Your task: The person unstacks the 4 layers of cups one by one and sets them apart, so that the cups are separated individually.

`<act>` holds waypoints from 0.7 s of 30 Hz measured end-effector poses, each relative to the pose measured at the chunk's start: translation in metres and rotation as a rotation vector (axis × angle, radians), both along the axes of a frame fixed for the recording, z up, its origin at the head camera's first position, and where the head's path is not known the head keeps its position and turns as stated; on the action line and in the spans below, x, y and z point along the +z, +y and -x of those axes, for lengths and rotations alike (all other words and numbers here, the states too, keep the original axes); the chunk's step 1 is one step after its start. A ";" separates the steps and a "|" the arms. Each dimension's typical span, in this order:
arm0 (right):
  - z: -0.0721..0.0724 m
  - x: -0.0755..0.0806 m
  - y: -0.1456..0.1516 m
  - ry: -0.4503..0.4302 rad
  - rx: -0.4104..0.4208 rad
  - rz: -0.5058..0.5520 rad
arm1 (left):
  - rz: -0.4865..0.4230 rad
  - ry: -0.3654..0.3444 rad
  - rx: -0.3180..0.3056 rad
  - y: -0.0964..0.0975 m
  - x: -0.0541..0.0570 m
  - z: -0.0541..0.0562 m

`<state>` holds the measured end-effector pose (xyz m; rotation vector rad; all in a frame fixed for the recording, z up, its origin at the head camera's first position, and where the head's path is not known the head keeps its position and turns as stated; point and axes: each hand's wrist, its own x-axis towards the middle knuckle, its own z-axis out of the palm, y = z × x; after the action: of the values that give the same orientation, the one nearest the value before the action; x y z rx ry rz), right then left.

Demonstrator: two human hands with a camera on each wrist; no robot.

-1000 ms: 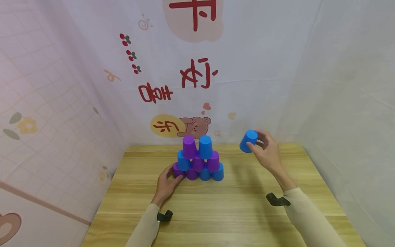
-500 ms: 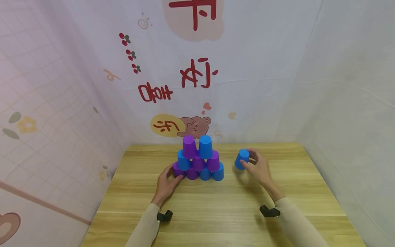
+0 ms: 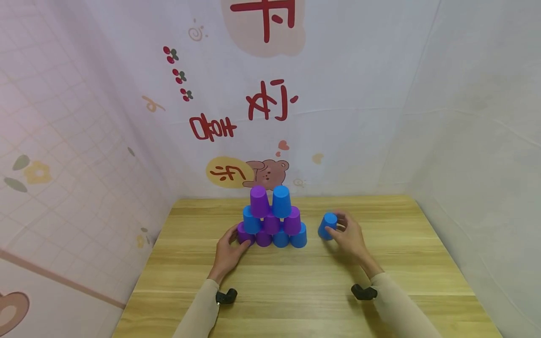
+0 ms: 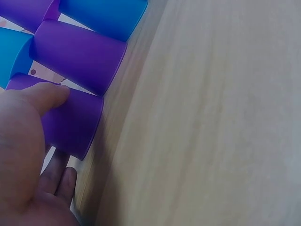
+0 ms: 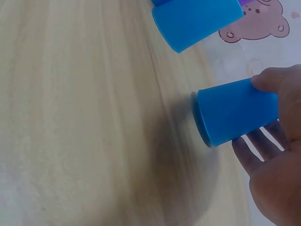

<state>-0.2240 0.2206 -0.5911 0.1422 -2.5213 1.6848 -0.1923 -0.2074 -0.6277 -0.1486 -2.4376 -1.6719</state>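
Observation:
A pyramid of upside-down cups rises at mid-table. Its bottom row has several cups, purple at left and blue (image 3: 298, 236) at right. The middle row holds a blue cup (image 3: 251, 219) and two purple ones (image 3: 292, 220). On top sit a purple cup (image 3: 259, 202) and a blue cup (image 3: 281, 202). My left hand (image 3: 227, 253) grips the bottom-left purple cup (image 4: 70, 120), thumb on its near side. Right of the pyramid, my right hand (image 3: 350, 236) holds a separate upside-down blue cup (image 5: 237, 113) between thumb and fingers, its rim at or just above the table.
The wooden table (image 3: 279, 291) carries the pyramid toward its back edge. A printed cloth (image 3: 346, 117) hangs behind the table, with more cloth at both sides. A gap of bare wood separates the pyramid from the right-hand cup.
My right hand has brought the blue cup down and leftward, from mid-air to table level near the pyramid. My left hand has stayed on the purple cup, and the pyramid stands unchanged.

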 end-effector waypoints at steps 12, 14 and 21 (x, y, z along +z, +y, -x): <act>0.000 -0.007 -0.001 -0.003 0.008 -0.004 | -0.012 -0.021 0.000 -0.001 -0.001 0.000; 0.000 -0.006 -0.001 -0.006 0.008 -0.002 | -0.013 -0.025 0.001 -0.001 -0.001 -0.001; -0.001 -0.004 0.001 -0.024 0.040 -0.059 | -0.004 -0.013 0.000 0.000 0.000 -0.001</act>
<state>-0.2231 0.2212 -0.5951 0.1794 -2.6044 1.6362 -0.1908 -0.2072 -0.6275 -0.1377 -2.4432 -1.6827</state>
